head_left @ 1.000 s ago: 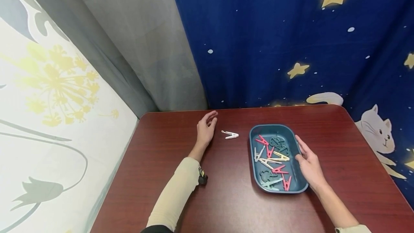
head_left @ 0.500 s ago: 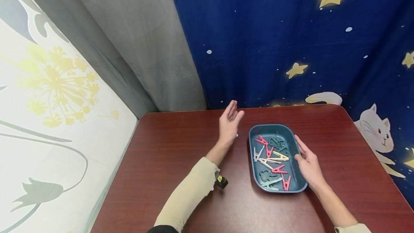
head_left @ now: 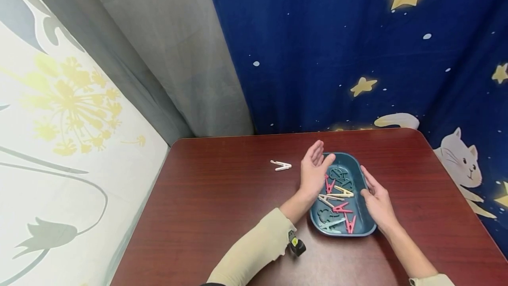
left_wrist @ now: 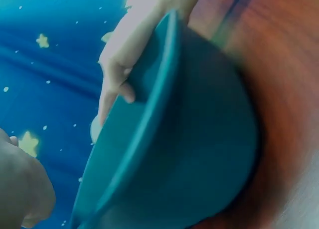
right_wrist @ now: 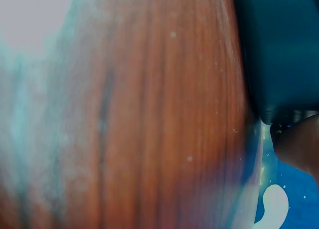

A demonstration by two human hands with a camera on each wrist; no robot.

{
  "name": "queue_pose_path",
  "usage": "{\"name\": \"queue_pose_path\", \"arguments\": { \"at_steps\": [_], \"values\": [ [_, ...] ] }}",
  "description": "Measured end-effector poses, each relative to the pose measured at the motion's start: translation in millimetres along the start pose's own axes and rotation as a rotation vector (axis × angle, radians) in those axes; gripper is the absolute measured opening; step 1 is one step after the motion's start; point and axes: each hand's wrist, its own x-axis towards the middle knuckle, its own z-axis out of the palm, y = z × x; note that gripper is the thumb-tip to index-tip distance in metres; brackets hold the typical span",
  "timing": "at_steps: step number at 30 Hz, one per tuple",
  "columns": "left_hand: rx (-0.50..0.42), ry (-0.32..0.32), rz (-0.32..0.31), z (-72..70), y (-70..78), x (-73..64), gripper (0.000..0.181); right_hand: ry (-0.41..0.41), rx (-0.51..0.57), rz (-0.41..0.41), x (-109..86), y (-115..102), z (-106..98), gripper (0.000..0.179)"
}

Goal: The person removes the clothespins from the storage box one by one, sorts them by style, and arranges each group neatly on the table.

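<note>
A dark teal plastic tray (head_left: 362, 228) stands on the right half of the table, with pink, cream and pale clothespins (head_left: 340, 207) and dark green clips (head_left: 326, 215) inside. My right hand (head_left: 380, 202) grips its right rim, thumb on the inner side; the left wrist view shows this same right hand (left_wrist: 127, 49) across the tray. Over the tray's upper left rim is my left hand (head_left: 312, 174), fingers loosely extended and holding nothing, hiding part of the contents. One white clothespin (head_left: 282, 165) lies on the table left of that hand.
The reddish-brown wooden table (head_left: 214, 206) meets a blue star-patterned curtain (head_left: 317, 56) and a grey curtain (head_left: 178, 56) along its back edge. A white floral-printed panel (head_left: 71, 180) borders the left side. A small black camera (head_left: 296, 245) sits at the left sleeve's cuff.
My left hand has moved right, from left of the white clothespin, across it, to the tray's left rim. The clothespin has stayed in place. My right hand still holds the tray.
</note>
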Motion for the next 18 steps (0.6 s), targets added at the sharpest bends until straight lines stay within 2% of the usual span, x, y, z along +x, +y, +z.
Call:
{"name": "queue_pose_path", "arguments": {
  "at_steps": [8,13,18],
  "values": [
    [-0.016,-0.092,-0.036,9.1,-18.5,-17.3,0.046,0.004,-0.023,0.006,1.0,0.1,-0.9,0.063],
    [-0.016,-0.130,-0.126,7.5,-30.4,-22.8,0.041,-0.004,-0.024,0.007,1.5,0.2,-1.2,0.064],
    [0.064,-0.165,-0.216,7.7,-35.1,-25.5,0.036,-0.002,-0.015,-0.003,2.0,1.6,-0.5,0.066]
  ]
}}
